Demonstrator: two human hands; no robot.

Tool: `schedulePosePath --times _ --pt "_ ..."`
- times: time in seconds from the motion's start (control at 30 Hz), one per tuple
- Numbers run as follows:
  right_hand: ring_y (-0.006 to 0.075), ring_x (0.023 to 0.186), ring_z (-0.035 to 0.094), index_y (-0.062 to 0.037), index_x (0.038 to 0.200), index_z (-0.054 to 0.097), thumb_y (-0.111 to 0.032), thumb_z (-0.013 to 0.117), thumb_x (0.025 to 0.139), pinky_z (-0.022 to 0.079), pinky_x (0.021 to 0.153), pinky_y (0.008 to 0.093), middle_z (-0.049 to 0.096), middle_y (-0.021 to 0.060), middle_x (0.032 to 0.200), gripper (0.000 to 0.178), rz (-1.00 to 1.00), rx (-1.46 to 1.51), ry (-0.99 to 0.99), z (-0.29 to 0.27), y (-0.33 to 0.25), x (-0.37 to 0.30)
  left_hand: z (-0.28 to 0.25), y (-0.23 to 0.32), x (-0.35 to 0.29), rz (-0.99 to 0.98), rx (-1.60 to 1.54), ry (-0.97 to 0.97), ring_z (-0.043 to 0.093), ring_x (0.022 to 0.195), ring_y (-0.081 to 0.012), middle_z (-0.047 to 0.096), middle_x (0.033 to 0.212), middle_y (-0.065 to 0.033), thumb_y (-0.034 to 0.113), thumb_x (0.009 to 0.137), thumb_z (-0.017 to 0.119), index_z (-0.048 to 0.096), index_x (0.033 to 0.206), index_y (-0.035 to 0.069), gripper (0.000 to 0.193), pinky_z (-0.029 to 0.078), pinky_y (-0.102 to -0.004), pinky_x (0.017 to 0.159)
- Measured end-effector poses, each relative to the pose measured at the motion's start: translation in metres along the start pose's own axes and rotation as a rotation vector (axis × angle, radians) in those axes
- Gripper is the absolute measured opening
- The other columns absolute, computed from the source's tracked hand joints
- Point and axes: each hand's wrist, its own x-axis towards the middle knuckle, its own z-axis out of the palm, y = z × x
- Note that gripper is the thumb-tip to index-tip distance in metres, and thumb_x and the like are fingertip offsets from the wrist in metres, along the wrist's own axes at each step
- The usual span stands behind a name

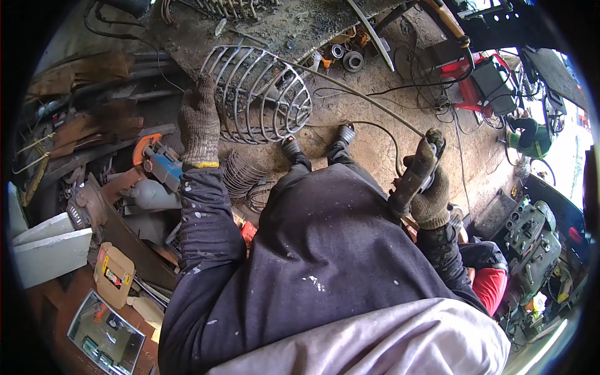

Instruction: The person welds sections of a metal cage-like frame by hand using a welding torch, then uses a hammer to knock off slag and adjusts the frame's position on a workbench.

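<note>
Looking down through the head view, the only one, your wire cage point(252, 94) sits up front, left of centre, by the near edge of that gritty bench point(300, 34), domed end toward your right. Your left hand point(200, 122) is up at the cage's left rim; the glove seems to touch it, but I can't tell how far the fingers are curled or if they've really got hold. I'd get a proper grip there, since a round-ribbed thing like that will probably roll or twist if you only lean on it. Your right hand point(431, 203) is wrapped snugly around a dark holder point(411, 181), fingers closed up on it, and a long thin rod point(356, 92) runs from its top end over to the cage's upper edge. Can't tell if the far end touches or just passes in front. With that much reach, small wrist moves likely become big wobbles at the far end, so I'd tuck the elbow in and guide it slowly. Also mind the black cable point(392, 139) looping over the floor point(362, 140) just beside your right foot point(344, 134); give it slack so it doesn't tug your aim, and don't step on it.
</note>
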Motion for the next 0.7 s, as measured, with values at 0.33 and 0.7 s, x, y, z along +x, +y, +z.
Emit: schedulePosePath --times 0.33,0.7 --pt "0.0120 0.081 0.061 -0.0034 0.109 0.062 -0.014 0.084 0.072 0.050 0.071 0.0289 0.064 0.0024 0.095 0.044 -0.050 0.002 -0.069 -0.006 0.001 0.000 0.010 -0.024 0.003 -0.104 0.007 0.072 0.061 0.086 -0.0344 0.064 0.090 -0.0206 0.066 0.085 0.056 0.061 0.099 -0.006 0.074 0.045 -0.0442 0.083" --pt "0.0216 0.080 0.068 -0.0040 0.100 0.059 -0.019 0.079 0.071 0.052 0.070 0.0318 0.067 0.0101 0.086 0.038 -0.118 -0.156 -0.026 -0.012 0.008 0.003 0.004 0.008 -0.002 -0.102 0.077 -0.020 0.062 0.098 -0.0341 0.064 0.106 -0.0206 0.043 0.092 0.058 0.059 0.121 0.001 0.050 0.048 -0.0406 0.084"
